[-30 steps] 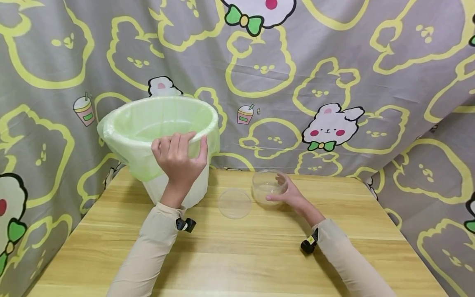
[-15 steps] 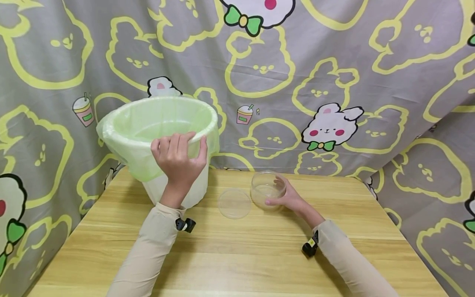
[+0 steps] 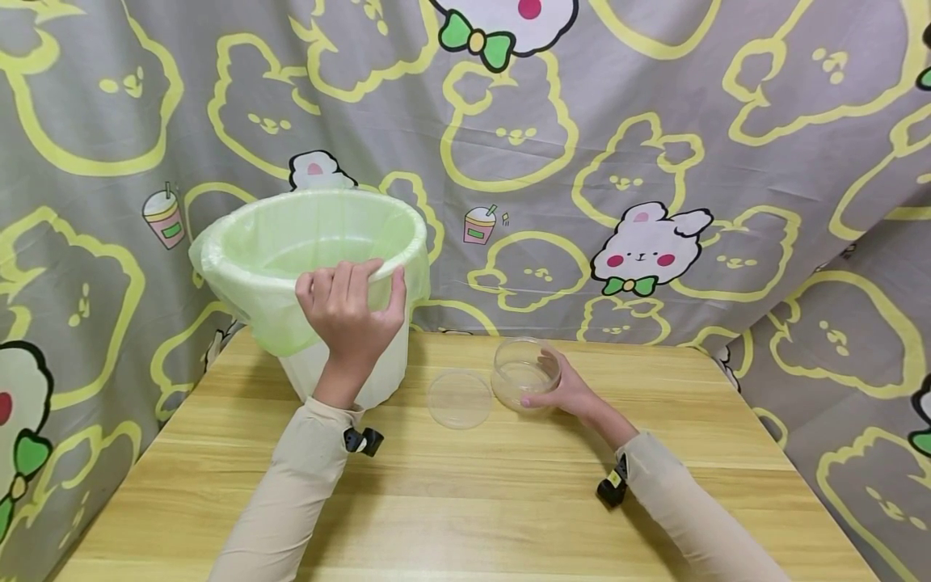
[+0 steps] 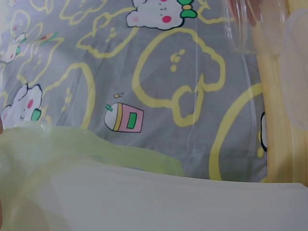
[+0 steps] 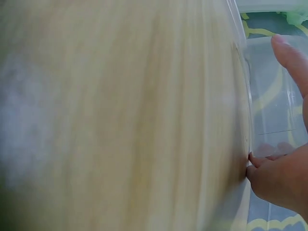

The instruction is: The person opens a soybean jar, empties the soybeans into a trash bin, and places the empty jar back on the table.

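Two hands at work, well apart, on a wooden table (image 3: 465,501). L hand (image 3: 349,311) grips the near rim of a white bin (image 3: 342,368) lined w/ a pale green bag (image 3: 247,275): fingers hooked over the rim, thumb on the outside, at abt 5 o'clock of the bin's mouth. Bin stands at the table's 10 o'clock corner, bag edge folded down over the outside.

R hand (image 3: 570,392) is curled round a clear plastic jar (image 3: 525,373), thumb on the near side, fingers wrapped behind at the jar's 3 o'clock. Jar sits near table centre toward 12 o'clock, mouth open & tipped a little toward the bin (whether its base is fully on the wood, can't tell). R wrist view shows fingertips (image 5: 288,50) pressed on the clear wall, very close up, mostly blur.

Clear round lid (image 3: 460,399) lies flat on the table just beside the jar at its 8 o'clock, betw. jar & bin, touched by neither hand.

Backdrop: grey cloth (image 3: 655,145) w/ yellow outlines, rabbits, drink cups.
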Available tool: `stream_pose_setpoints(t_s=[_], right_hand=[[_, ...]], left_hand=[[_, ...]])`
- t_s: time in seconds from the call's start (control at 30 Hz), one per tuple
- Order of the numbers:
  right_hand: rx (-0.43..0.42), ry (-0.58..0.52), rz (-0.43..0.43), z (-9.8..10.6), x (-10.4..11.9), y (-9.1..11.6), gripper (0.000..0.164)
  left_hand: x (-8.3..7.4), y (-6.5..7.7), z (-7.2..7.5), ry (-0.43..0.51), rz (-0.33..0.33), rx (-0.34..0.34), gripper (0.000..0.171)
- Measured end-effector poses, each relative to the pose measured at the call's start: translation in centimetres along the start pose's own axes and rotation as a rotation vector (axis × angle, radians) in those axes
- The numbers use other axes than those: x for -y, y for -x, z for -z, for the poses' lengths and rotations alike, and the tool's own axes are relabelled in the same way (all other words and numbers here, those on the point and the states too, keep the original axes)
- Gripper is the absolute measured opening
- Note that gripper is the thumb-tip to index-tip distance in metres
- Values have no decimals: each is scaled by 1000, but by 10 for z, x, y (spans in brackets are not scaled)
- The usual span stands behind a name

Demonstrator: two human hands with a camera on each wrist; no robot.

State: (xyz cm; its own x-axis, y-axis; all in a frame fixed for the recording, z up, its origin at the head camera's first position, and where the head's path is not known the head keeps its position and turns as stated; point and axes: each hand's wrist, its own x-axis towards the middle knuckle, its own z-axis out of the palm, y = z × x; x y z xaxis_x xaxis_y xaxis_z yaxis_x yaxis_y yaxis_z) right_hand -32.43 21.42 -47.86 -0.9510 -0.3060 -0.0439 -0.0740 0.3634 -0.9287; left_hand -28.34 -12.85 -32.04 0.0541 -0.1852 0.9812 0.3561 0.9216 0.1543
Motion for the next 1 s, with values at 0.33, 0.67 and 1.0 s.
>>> stream_pose_setpoints(t_s=[0.33,0.67,1.0], right_hand=[[-19,29,-27,-5,-2,0,124],[-24,58,-20,0,3,0,125],[-75,211,67,25,53,2,116]], left_hand=[[2,2,-1,3,1,6,20],[0,3,-2,1,32,45,21],[-14,4,0,52,46,124,36]])
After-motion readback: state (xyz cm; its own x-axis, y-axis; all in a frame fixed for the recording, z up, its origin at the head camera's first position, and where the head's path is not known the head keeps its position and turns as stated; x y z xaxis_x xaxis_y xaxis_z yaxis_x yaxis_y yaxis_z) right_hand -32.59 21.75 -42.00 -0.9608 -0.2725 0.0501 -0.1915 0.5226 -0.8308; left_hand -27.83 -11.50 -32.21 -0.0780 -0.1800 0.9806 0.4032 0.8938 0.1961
